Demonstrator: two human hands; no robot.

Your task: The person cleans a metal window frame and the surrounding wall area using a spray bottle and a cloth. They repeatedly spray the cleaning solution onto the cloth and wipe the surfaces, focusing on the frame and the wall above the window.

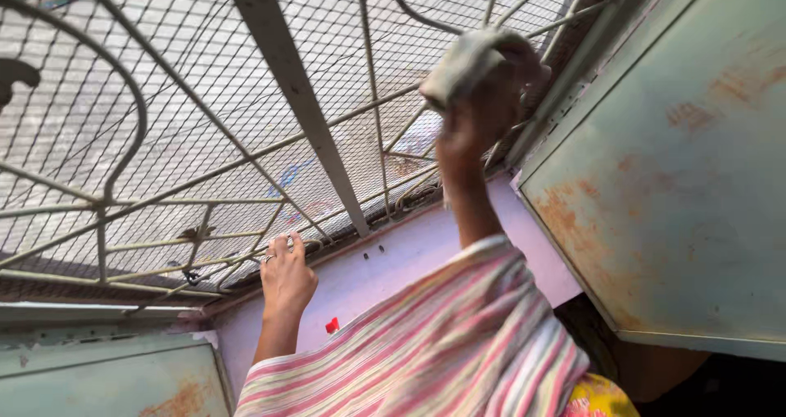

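My right hand (483, 110) is raised high and grips a bunched pale grey cloth (460, 58), pressing it against the wire mesh of the window grille (246, 114) near its right edge. My left hand (285, 276) rests lower down, its fingers curled over the bottom rail of the grille, a ring on one finger. Both arms wear pink, white and green striped sleeves (442, 343).
The metal grille has curved and straight bars over fine mesh. A rusty pale green shutter (679, 180) stands open at the right, another (106, 376) at the lower left. A lilac sill (385, 261) runs below the grille, with a small red thing (332, 325) on it.
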